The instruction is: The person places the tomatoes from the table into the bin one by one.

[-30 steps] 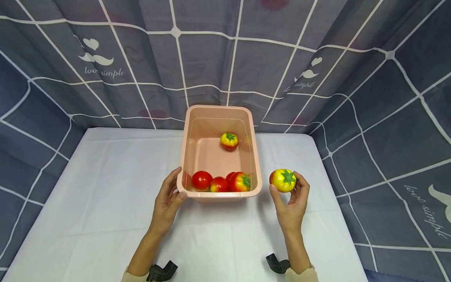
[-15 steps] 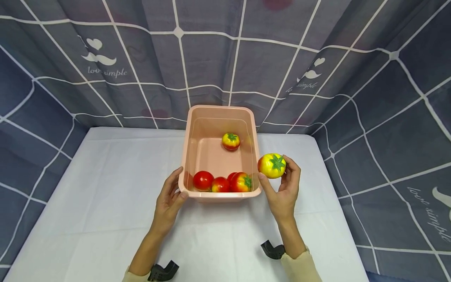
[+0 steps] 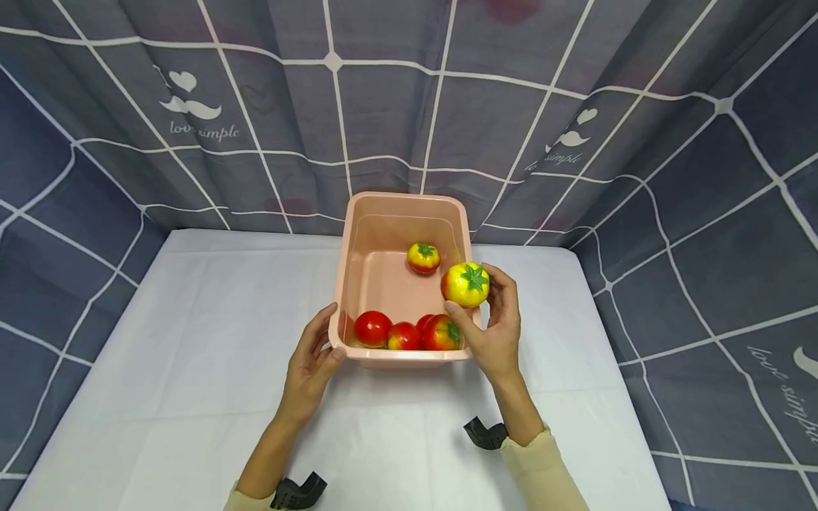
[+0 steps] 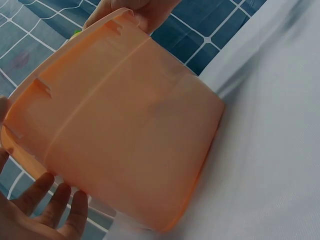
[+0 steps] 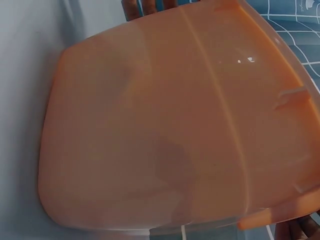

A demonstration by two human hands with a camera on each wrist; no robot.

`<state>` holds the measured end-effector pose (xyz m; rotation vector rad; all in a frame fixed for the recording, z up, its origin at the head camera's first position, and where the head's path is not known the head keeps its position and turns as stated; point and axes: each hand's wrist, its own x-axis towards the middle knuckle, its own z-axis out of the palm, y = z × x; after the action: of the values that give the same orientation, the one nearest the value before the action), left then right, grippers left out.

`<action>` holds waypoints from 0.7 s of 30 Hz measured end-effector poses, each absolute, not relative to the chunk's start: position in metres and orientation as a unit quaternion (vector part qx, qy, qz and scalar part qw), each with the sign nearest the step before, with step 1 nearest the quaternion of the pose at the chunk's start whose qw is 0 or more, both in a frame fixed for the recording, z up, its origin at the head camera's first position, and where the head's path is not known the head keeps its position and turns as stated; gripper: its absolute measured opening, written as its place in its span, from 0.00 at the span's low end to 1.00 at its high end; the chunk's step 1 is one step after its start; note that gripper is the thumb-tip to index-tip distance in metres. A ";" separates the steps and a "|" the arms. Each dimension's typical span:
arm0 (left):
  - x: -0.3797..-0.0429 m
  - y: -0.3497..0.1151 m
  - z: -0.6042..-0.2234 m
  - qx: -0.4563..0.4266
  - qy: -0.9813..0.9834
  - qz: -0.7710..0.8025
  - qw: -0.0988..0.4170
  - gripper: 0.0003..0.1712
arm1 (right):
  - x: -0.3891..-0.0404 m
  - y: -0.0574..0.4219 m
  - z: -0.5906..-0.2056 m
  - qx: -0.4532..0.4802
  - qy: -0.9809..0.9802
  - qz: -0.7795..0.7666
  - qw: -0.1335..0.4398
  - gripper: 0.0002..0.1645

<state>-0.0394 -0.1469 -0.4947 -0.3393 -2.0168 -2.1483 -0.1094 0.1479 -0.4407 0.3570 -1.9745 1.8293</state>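
Note:
A pink plastic bin (image 3: 409, 355) stands on the white tabletop. My left hand (image 3: 309, 375) grips its front left corner, thumb at the front rim and fingers along the left side. In the left wrist view, fingers (image 4: 59, 206) lie against the bin wall. My right hand (image 3: 493, 332) holds a yellow tomato (image 3: 465, 284) with a reddish side and green star-shaped calyx, over the bin's right rim. Inside the bin, a smaller yellow-red tomato (image 3: 424, 258) sits toward the back. Several tomatoes cluster along the front wall, including a red one (image 3: 373, 328) and one with a green top (image 3: 441, 333).
A white cloth (image 3: 211, 369) covers the table. Grey gridded curtains (image 3: 275, 106) enclose the back and both sides, close behind the bin. Black mounts (image 3: 299, 491) are worn on both wrists.
My right hand has carried the yellow tomato leftward and slightly back, from the bin's right side to above its right rim. The left hand keeps its grip on the corner.

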 end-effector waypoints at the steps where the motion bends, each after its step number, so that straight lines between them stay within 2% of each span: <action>1: -0.039 -0.147 -0.495 -0.114 -0.676 -0.722 0.088 0.41 | -0.109 0.148 -0.441 0.129 -0.711 0.659 0.210 0.46; 21: -0.040 -0.148 -0.494 -0.111 -0.681 -0.719 0.085 0.40 | -0.108 0.146 -0.447 0.141 -0.677 0.682 0.237 0.44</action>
<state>-0.0402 -0.1475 -0.4941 -0.3298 -2.0323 -2.1436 -0.1077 0.1459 -0.4465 0.3877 -1.8561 1.8701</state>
